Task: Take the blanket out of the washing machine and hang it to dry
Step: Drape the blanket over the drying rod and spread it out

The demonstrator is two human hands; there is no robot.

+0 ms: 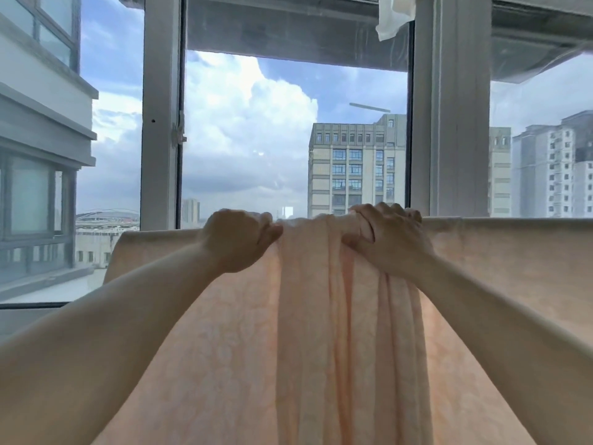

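Observation:
A pale peach blanket (pixel 231 348) with a faint pattern hangs in front of me, draped over a horizontal line or rod that the cloth hides. Its top edge runs from the left at about shoulder height to the right edge of the view. In the middle the cloth is bunched into vertical folds. My left hand (pixel 239 240) grips the top edge just left of the bunch. My right hand (pixel 383 237) grips the gathered folds at the top edge, fingers curled over the cloth. The washing machine is not in view.
Behind the blanket stands a large window with white frames (pixel 162 123) and a wide post (pixel 449 123). A white cloth (pixel 393 17) hangs at the top right. Outside are tall buildings and a cloudy sky.

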